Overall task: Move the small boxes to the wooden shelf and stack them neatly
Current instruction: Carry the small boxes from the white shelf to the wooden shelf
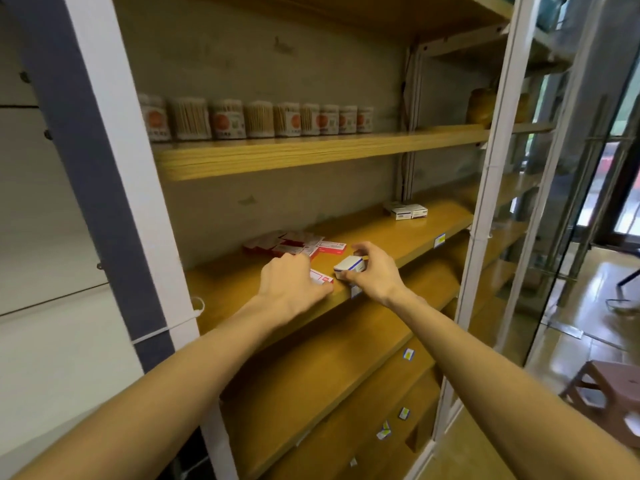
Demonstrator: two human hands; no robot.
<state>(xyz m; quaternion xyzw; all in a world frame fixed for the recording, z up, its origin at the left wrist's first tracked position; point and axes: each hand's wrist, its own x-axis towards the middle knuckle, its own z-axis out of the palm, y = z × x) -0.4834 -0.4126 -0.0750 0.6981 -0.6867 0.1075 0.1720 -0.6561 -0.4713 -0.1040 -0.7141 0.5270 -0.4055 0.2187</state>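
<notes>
Head view, white blue-striped box (349, 265), right hand (372, 273)

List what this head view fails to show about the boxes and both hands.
- Red and white box: mostly hidden under the left hand; its full shape is unclear.
- Left fingertips: curled out of sight behind the hand.
- Print on the blue and white box in the right hand: too small and blurred.
- Loose red boxes at the back: count blurred.
</notes>
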